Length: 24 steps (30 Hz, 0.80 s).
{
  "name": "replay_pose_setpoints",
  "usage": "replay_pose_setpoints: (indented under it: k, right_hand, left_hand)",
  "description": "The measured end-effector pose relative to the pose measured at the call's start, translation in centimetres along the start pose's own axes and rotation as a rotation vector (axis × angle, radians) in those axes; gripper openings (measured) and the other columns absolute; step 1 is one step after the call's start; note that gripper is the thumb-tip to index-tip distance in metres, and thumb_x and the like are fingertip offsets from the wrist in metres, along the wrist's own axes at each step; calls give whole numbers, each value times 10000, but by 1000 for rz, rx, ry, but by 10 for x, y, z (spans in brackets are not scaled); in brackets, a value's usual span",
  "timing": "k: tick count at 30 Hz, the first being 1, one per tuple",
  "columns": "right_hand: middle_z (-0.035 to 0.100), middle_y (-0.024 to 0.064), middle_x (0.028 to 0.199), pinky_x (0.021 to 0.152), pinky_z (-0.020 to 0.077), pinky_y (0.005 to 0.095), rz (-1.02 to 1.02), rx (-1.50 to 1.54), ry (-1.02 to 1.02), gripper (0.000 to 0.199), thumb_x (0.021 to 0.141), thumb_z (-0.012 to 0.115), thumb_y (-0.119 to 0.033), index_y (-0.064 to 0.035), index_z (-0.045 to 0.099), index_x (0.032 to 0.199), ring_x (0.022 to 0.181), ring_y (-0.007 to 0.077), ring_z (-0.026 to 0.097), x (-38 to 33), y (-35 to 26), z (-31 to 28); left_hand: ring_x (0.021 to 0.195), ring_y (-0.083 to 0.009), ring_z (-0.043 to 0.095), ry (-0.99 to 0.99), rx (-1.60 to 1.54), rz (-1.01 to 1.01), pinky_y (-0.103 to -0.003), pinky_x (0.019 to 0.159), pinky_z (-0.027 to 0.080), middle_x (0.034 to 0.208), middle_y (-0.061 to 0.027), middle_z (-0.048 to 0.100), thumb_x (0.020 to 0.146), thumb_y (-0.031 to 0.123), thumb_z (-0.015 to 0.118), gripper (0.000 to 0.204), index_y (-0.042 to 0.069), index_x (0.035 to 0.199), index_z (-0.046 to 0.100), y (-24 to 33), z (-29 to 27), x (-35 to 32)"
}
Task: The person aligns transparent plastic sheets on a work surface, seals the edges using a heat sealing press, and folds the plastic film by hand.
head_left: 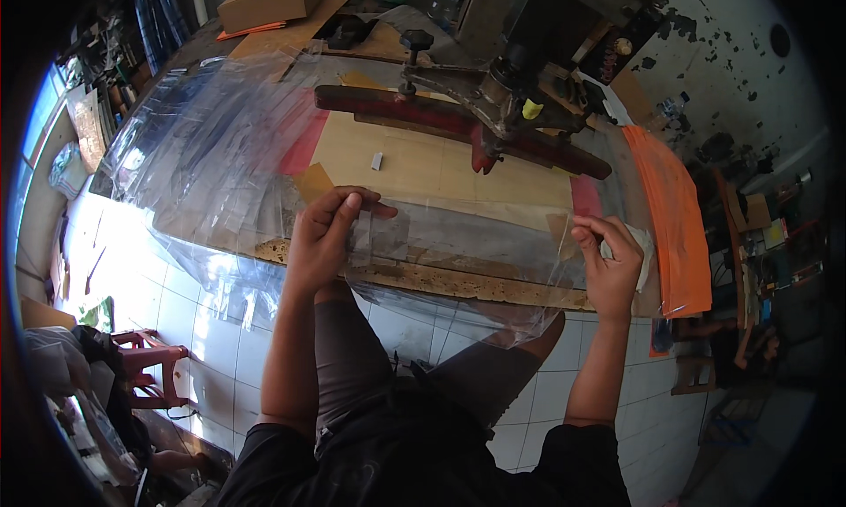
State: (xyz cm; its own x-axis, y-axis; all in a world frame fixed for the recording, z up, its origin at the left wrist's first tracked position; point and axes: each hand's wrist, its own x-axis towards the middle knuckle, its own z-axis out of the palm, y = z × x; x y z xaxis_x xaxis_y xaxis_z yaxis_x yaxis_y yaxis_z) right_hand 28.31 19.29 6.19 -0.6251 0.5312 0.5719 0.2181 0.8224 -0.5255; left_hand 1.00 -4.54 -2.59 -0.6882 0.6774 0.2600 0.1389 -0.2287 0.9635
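A clear plastic sheet (pixel 449 243) stretches between my two hands, above the near edge of the worktable (pixel 423 280), with its lower part hanging over that edge. My left hand (pixel 328 234) pinches its left side, thumb against the fingers. On the right, my right hand (pixel 611 265) pinches the other side. Beyond the sheet, a pale yellow board (pixel 441 159) lies flat, with pink strips (pixel 305 144) at its ends and a small white piece (pixel 377 162) on top. Over the board stands a press with a dark red bar (pixel 449 124); neither hand touches it.
Loose clear plastic sheets (pixel 189 146) cover the table's left side and hang off it. Orange sheets (pixel 674 229) are stacked at the right end. A cardboard box (pixel 273 3) sits at the back left. A red stool (pixel 152 366) stands lower left; another person (pixel 749 357) is at far right.
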Motion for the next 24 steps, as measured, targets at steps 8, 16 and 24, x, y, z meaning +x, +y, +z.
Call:
replay_pose_setpoints:
  k: [8, 16, 24]
  right_hand:
    - [673, 70, 853, 726, 485, 283, 35, -13, -76, 155, 947, 755, -104, 35, 691, 974, 757, 153, 588, 7, 9, 5]
    - [662, 51, 898, 753, 484, 294, 133, 32, -165, 236, 1040, 667, -206, 29, 661, 1028, 820, 129, 588, -7, 69, 14]
    - [681, 116, 1067, 909, 489, 361, 164, -44, -241, 348, 1068, 619, -307, 32, 657, 1138, 991, 226, 618, -3, 60, 28]
  left_hand:
    - [1012, -149, 693, 12, 69, 29, -311, 985, 500, 998, -116, 792, 1102, 185, 518, 290, -46, 1131, 690, 8, -4, -1]
    - [991, -228, 741, -48, 143, 152, -357, 898, 551, 1016, -133, 778, 1102, 251, 514, 320, -12, 1132, 695, 0, -9, -1]
    - [926, -385, 715, 124, 132, 249, -470, 838, 547, 958, -192, 741, 1015, 229, 588, 255, 13, 1053, 718, -18, -7, -5]
